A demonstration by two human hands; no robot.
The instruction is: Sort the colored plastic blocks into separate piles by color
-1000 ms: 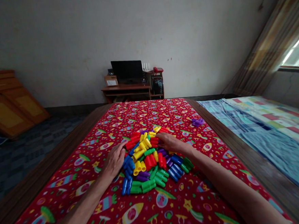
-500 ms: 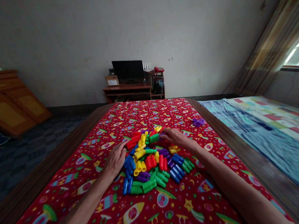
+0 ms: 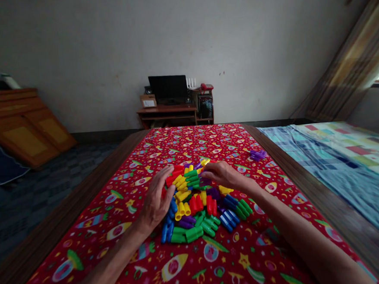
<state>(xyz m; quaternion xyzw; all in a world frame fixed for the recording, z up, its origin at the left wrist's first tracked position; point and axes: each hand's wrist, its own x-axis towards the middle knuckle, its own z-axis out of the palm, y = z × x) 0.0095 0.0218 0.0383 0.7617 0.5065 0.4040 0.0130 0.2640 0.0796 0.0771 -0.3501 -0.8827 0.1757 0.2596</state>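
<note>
A pile of plastic toy building pieces (image 3: pixel 197 204) in red, yellow, green, blue and purple lies on the red cloth with a rocket print (image 3: pixel 172 268). They look like short joined tubes. My left hand (image 3: pixel 157 198) rests against the pile's left side, thumb apart from the fingers, touching red and blue pieces. On the far right side of the pile, my right hand (image 3: pixel 224 175) reaches in with bent, parted fingers beside a green piece (image 3: pixel 192 179) and purple ones. Its fingertips are partly hidden among the pieces, and I see nothing held in either hand.
A lone purple piece (image 3: pixel 258 155) lies near the cloth's right edge. Beyond the table stands a desk (image 3: pixel 168 109) with a monitor (image 3: pixel 168 90) and a red telephone (image 3: pixel 206 87). A wooden cabinet (image 3: pixel 29 131) is at left, a bed (image 3: pixel 348 148) at right.
My left hand has moved up and over the pile's left edge, its thumb now spread out. My right hand stays at the far right side, and the view has swung slightly left.
</note>
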